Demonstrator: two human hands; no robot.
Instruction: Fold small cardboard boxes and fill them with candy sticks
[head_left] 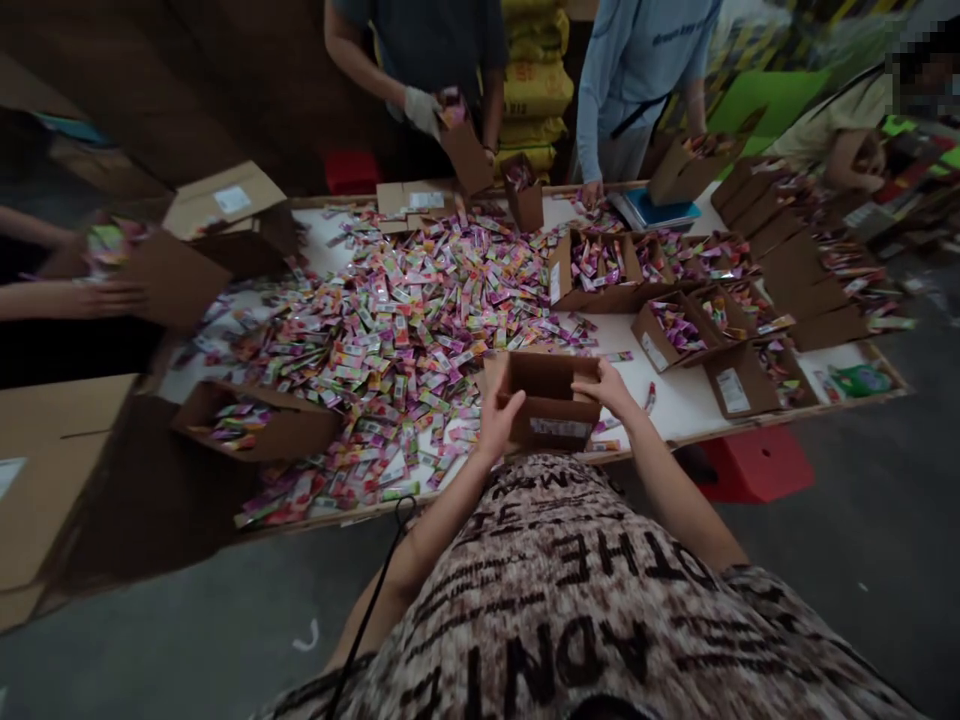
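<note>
Right in front of me is a small brown cardboard box point(553, 408) with its top open and a white label on the near wall. Nothing shows inside it, though its floor is dark. My left hand point(501, 415) grips its left side, thumb over the near rim. At the right side, my right hand point(604, 390) holds the box wall with the fingers over the edge. Beyond and to the left spreads a wide heap of small colourful wrapped packets point(435, 300). A few loose packets lie by the box's right side.
Filled boxes point(679, 330) stand to the right on the white table point(626, 340). A partly filled box point(255, 420) sits at left. Co-workers handle boxes across the table and at the left. A red stool point(761, 465) is below the table's right edge.
</note>
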